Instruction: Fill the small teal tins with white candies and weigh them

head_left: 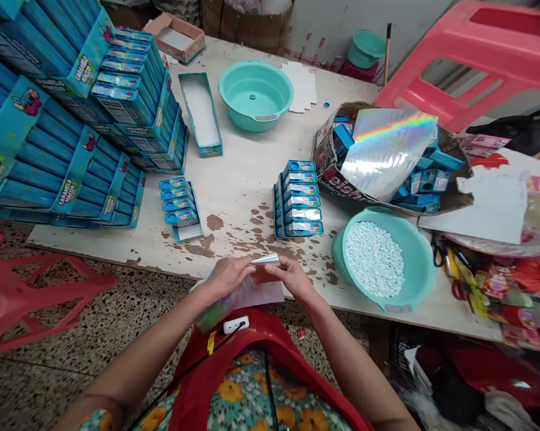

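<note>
At the table's near edge, my left hand (228, 276) and my right hand (294, 278) pinch a silvery iridescent sheet (266, 259) between them, its top edge bent over. How far it extends below my fingers I cannot tell. Under the hands, a rainbow-tinted film (223, 308) and a pale paper (270, 294) lie across my lap. Just beyond my right hand stands a row of small blue candy boxes (302, 200) in a blue tray. Past my left hand, another blue tray (190, 232) holds several similar boxes (179, 203).
Stacked display boxes (67, 149) fill the left side. A teal basin (255, 96) and a long open blue tray (202, 114) stand farther back. To the right are a teal basin of white candies (378, 260) and a carton (328, 179) with blue boxes under a holographic sheet (382, 155).
</note>
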Demonstrator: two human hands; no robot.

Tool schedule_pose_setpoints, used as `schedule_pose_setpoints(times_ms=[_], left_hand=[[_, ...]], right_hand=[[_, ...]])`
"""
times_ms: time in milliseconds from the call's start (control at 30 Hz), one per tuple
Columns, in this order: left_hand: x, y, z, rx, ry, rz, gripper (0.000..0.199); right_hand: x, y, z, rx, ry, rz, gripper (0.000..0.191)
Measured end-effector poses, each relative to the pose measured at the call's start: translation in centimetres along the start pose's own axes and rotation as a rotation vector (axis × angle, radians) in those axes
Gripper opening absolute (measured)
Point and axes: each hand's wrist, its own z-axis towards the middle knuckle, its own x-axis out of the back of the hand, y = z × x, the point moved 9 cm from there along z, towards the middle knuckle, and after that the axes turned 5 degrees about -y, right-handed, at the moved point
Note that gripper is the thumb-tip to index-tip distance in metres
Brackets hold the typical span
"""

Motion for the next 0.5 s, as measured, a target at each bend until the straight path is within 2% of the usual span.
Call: schedule_pose_setpoints(times_ms=[67, 100, 133, 167, 233, 267, 400, 500], left_hand=[[-0.1, 1.0, -0.1, 0.005, 0.002, 0.007, 0.028], [-0.1, 1.7, -0.1, -0.004, 0.002, 0.011, 0.027], [-0.2, 2.4, 0.0, -0.018, 0.003, 0.017, 0.026], [-0.2, 3.0, 0.0, -0.028, 0.004, 0.027, 0.025], [-0.1, 3.7, 0.0, -0.018, 0.012, 0.045, 0.023], [0.0, 3.8, -0.1, 0.002, 0.012, 0.044, 0.023], [0.6, 2.2, -0.7, 0.11, 0.006, -0.043, 0.023], [0.9, 1.1, -1.2, 0.138, 0.004, -0.125, 0.024]], right_hand=[[2.2, -2.4, -1.1, 0.16, 0.222, -0.275, 0.049], [2.6, -3.7, -1.7, 0.24, 0.276, -0.406, 0.052], [2.5, -4.6, -2.1, 0.296, 0.269, -0.513, 0.049], [2.1, -5.0, -2.1, 0.32, 0.21, -0.589, 0.04], [1.4, -4.7, -1.9, 0.289, 0.062, -0.649, 0.019], [1.5, -4.3, -1.8, 0.26, 0.018, -0.651, 0.018], [3.3, -3.6, -1.8, 0.231, 0.051, -0.652, 0.022], [4.1, -2.9, -1.9, 0.227, 0.044, -0.63, 0.023]])
